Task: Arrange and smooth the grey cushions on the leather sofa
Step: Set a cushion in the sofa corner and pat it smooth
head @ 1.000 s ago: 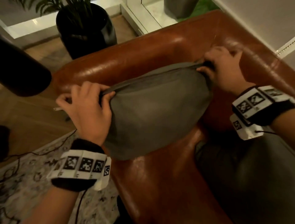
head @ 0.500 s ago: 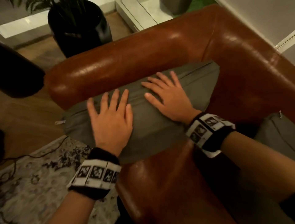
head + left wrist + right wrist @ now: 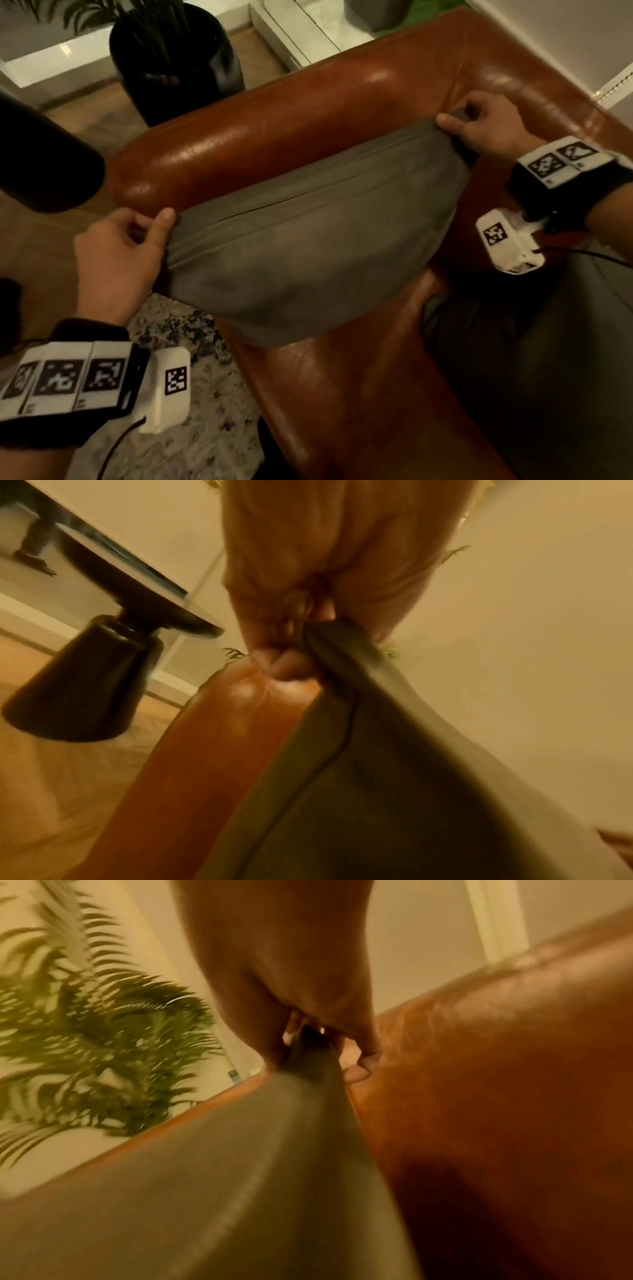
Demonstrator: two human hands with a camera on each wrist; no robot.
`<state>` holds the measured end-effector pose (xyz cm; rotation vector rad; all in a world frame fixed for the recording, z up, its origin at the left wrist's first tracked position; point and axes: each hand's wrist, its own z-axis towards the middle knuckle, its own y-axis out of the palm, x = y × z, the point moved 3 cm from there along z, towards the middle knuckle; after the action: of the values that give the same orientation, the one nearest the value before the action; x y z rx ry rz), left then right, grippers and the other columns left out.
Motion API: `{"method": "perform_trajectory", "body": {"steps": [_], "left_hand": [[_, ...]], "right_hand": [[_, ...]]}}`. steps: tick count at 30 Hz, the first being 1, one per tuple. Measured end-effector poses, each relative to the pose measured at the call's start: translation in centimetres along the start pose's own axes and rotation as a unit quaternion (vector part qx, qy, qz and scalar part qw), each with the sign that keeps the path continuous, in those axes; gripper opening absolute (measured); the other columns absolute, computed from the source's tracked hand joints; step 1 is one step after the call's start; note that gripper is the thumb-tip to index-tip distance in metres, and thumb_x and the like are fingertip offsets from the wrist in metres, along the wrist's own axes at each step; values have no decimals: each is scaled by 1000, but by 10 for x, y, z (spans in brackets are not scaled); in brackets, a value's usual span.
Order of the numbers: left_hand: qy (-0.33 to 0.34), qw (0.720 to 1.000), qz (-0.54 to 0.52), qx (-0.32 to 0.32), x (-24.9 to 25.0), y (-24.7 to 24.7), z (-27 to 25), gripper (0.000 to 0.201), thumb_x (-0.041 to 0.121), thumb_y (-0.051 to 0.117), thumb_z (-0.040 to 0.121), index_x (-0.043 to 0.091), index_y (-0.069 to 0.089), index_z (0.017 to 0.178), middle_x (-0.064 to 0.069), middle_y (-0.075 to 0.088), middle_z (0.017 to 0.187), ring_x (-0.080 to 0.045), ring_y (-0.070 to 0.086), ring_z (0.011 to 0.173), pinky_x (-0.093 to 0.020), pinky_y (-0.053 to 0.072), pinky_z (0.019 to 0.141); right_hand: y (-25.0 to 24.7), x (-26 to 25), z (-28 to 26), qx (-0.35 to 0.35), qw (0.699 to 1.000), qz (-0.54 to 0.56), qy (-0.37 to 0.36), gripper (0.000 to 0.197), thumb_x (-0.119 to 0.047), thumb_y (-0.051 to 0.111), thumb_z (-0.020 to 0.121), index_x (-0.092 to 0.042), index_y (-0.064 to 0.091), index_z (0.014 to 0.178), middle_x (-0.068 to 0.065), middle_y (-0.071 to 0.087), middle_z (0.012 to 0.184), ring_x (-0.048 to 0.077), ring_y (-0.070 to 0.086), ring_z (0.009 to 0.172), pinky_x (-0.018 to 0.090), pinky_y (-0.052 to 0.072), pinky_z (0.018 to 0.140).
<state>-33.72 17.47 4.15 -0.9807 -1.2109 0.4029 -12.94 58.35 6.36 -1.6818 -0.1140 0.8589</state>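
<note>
Grey cushion point(image 3: 308, 260) stretched against the leather sofa point(image 3: 342, 113) arm, left hand point(image 3: 120, 253) pinching its left corner, right hand point(image 3: 486, 126) clutching its right corner

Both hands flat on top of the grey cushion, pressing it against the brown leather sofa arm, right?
Not flat. The left hand and the right hand each pinch a top corner of the grey fabric cushion, holding it up by the brown leather sofa arm. The head view shows it; both wrist views confirm curled fingers.
</note>
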Motion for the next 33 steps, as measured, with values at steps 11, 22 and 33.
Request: {"method": "perform_trajectory", "body": {"steps": [11,22,33], "left_hand": [[134,978,72,146,60,18,-49,36,29,33,101,10,54,123,-14,52,129,-28,45,123,-46,33,101],[146,955,255,-41,56,88,-73,57,41,16,99,16,23,150,-5,25,156,-29,19,145,-54,4,115],[10,999,-12,34,14,5,-28,41,34,55,94,-3,66,110,-24,68,104,-33,62,99,-31,41,80]], "right_hand": [[45,-64,-94,87,961,-52,-258,44,-33,34,97,-17,45,136,5,45,142,20,32,138,47,18,110],[92,-38,-96,-28,938,-180,-296,55,-47,20,97,-27,28,147,-5,30,154,18,18,145,44,0,117],[0,5,4,-115,992,-60,14,50,-48,53,90,0,58,102,13,54,94,25,52,87,36,44,74]]}}
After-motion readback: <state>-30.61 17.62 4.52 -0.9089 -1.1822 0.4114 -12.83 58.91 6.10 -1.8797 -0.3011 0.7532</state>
